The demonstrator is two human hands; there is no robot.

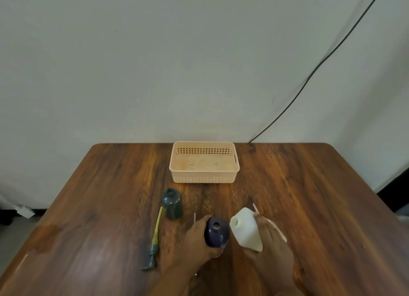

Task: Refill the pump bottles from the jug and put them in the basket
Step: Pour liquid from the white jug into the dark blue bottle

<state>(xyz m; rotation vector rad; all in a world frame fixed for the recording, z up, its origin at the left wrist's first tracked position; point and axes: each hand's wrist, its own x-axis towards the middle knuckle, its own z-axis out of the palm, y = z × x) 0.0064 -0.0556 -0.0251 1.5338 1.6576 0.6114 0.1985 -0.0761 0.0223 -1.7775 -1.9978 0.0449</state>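
My left hand (194, 240) grips a dark blue bottle (216, 232) that stands upright with its mouth open and no pump on it. My right hand (269, 240) holds a white jug (246, 228), tilted with its open neck toward the blue bottle. A dark green bottle (172, 204) stands open to the left, farther back. Its green pump head with a yellow tube (153, 240) lies flat on the table beside it. A thin white tube (194, 217) lies near my left hand. The peach basket (177, 178) sits at the back of the table, with no bottle in it.
The wooden table (309, 196) meets a pale wall at the back. A black cable (309, 74) runs down the wall to the table's back edge, right of the basket. A white object (25, 211) lies on the floor at left.
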